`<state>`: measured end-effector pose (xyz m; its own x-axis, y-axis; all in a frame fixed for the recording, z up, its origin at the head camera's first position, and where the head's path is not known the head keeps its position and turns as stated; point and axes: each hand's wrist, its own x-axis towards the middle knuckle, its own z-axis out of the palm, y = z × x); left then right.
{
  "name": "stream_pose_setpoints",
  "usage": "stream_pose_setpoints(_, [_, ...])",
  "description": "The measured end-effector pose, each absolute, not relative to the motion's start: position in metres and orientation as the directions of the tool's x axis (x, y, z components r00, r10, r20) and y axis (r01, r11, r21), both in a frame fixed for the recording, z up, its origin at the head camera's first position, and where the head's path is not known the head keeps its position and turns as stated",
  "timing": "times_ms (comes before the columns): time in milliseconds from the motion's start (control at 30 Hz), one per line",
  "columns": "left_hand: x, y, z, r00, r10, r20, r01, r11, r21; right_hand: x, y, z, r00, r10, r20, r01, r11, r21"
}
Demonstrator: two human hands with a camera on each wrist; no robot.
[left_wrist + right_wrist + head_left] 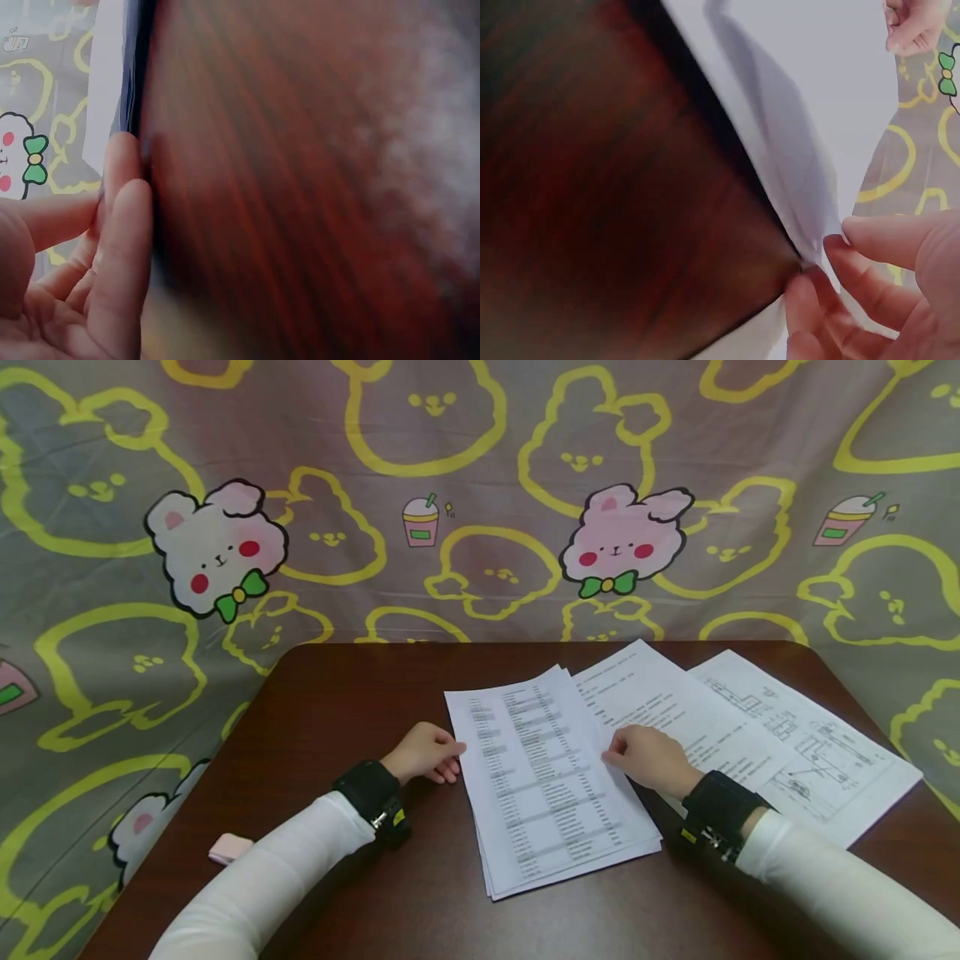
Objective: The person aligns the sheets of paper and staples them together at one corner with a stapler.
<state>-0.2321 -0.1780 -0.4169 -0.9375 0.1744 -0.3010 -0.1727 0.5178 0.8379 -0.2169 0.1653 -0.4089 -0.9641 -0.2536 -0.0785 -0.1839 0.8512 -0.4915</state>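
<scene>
A small stack of printed sheets (555,785) with table-like rows lies in front of me, its edges slightly out of line. My left hand (427,753) pinches the stack's left edge, thumb on top and fingertips below, as the left wrist view shows at the paper edge (112,82). On the opposite long edge, my right hand (651,758) pinches the paper between thumb and fingers. In the right wrist view the sheets (817,67) bend near that grip, with the near edge standing apart from the dark tabletop.
To the right lie a sheet of text (660,693) and, partly under it, a sheet with technical drawings (817,760). A small pale pink object (229,848) sits at the left of the brown table (330,693). Behind the table hangs a patterned curtain (480,443).
</scene>
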Motion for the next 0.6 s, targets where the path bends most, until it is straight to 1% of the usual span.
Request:
stream_pose_setpoints(100, [-0.2338,-0.1759,-0.417,-0.942,0.162,-0.294,-0.159,0.558,0.815,-0.2167,0.1635,-0.4095,-0.967,-0.243,-0.078,-0.174,0.852,-0.494])
stream_pose_setpoints(300, [-0.236,-0.1726,-0.4135,-0.95,0.123,-0.287,-0.157,0.606,0.78,-0.2163,0.1612,-0.4112,-0.97,-0.224,-0.091,-0.136,0.816,-0.562])
stream_pose_setpoints(433, [-0.2369,-0.1713,-0.4108,-0.953,0.106,-0.283,-0.157,0.624,0.765,-0.2166,0.1603,-0.4131,-0.974,-0.206,-0.095,-0.111,0.797,-0.594])
stream_pose_setpoints(600, [-0.2384,-0.1706,-0.409,-0.955,0.099,-0.278,-0.153,0.641,0.753,-0.2163,0.1613,-0.4141,-0.976,-0.203,-0.078,-0.113,0.779,-0.617])
